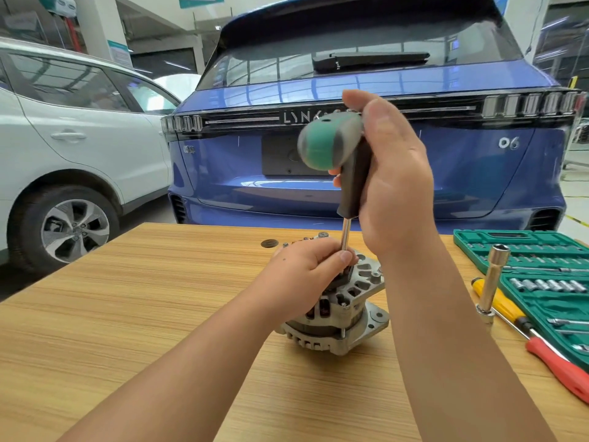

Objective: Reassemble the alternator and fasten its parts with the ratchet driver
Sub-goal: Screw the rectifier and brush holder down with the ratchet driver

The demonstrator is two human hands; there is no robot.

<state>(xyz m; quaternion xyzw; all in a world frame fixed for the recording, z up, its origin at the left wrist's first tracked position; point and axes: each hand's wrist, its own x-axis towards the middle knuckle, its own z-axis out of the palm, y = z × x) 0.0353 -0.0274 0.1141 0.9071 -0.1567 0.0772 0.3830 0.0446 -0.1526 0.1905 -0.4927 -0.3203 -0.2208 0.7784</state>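
Note:
A silver alternator (352,317) stands on the wooden table (159,298), slotted housing facing up. The ratchet driver (338,161), with a green and grey handle and a steel shaft, stands upright over the alternator's top. My right hand (392,180) grips its handle from the right. My left hand (306,275) rests on top of the alternator and pinches the lower end of the shaft; the tip and the fastener under it are hidden by my fingers.
A green socket set case (541,282) lies open at the right. Beside it are a steel socket extension (492,282), a yellow screwdriver (500,301) and a red-handled tool (561,365). Small loose parts (306,240) lie behind the alternator. A blue car (366,90) stands beyond the table.

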